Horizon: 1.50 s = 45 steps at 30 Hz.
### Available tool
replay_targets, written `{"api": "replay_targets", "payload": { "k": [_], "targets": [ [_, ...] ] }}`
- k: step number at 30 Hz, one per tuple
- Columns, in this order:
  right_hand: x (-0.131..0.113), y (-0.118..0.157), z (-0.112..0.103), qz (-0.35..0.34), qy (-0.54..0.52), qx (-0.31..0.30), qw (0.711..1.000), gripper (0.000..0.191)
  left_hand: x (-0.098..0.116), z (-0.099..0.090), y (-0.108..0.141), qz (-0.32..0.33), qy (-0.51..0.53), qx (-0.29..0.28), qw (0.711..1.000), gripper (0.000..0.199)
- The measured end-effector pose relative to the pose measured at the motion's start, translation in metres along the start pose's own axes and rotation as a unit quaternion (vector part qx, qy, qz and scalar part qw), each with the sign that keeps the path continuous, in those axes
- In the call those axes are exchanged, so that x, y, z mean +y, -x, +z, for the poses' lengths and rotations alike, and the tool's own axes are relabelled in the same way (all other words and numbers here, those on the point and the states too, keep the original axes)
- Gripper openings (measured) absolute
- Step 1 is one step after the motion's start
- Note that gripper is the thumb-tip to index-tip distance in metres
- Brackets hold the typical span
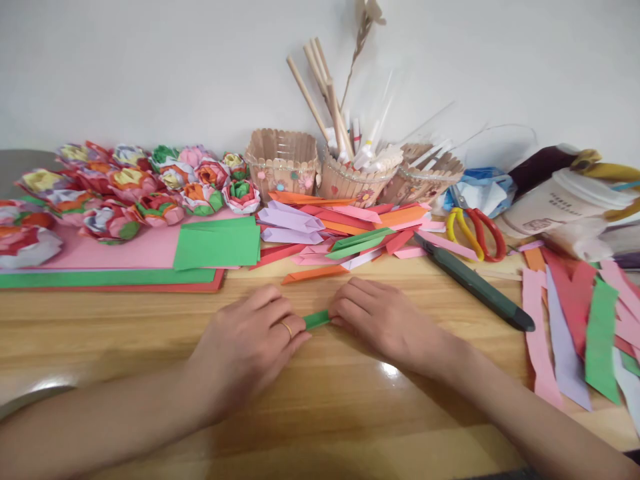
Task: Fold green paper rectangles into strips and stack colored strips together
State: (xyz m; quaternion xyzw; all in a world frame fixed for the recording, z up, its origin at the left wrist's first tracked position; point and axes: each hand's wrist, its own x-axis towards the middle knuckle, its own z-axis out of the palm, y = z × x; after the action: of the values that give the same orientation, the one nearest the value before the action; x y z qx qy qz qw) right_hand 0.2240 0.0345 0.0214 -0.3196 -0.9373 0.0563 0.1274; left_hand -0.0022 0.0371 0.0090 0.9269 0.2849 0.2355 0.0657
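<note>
Folded paper pieces (361,243) lie just beyond the green strip (317,320), a box cutter (475,283) to their right and paper flowers (131,183) to their left, partly cut off. Your left hand (253,337) and right hand (383,319) pinch the strip between them over the table (350,417), hiding its ends.

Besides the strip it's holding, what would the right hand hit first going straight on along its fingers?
Most likely the left hand: the right hand points along the green paper strip towards its fingertips, though exact depth is hard to judge.
</note>
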Motion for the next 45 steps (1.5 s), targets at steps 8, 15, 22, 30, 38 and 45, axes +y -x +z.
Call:
{"api": "replay_targets", "payload": {
  "k": [8,15,22,30,38,45],
  "targets": [
    [0.001,-0.005,0.003,0.097,-0.09,-0.014,0.991,0.022,-0.004,-0.002,-0.007,-0.155,0.129,-0.076,0.976,0.019],
    [-0.001,-0.009,0.004,0.111,-0.082,-0.011,0.99,0.019,-0.004,-0.001,-0.01,-0.152,0.076,-0.106,0.98,0.018],
    [-0.003,-0.009,0.011,0.138,-0.055,0.016,0.989,0.013,-0.008,0.002,-0.013,-0.034,0.001,-0.085,0.996,0.034],
    [-0.004,-0.006,0.017,0.197,-0.068,0.053,0.977,0.012,-0.003,0.009,-0.003,-0.146,0.025,-0.047,0.988,0.046],
    [0.005,0.004,0.014,0.218,-0.148,0.066,0.962,0.012,-0.007,0.008,0.012,-0.122,0.041,-0.032,0.991,0.043],
    [0.012,0.011,0.012,0.188,-0.12,0.081,0.971,0.015,-0.012,-0.002,0.024,-0.084,0.015,0.032,0.996,0.039]
  ]
}}
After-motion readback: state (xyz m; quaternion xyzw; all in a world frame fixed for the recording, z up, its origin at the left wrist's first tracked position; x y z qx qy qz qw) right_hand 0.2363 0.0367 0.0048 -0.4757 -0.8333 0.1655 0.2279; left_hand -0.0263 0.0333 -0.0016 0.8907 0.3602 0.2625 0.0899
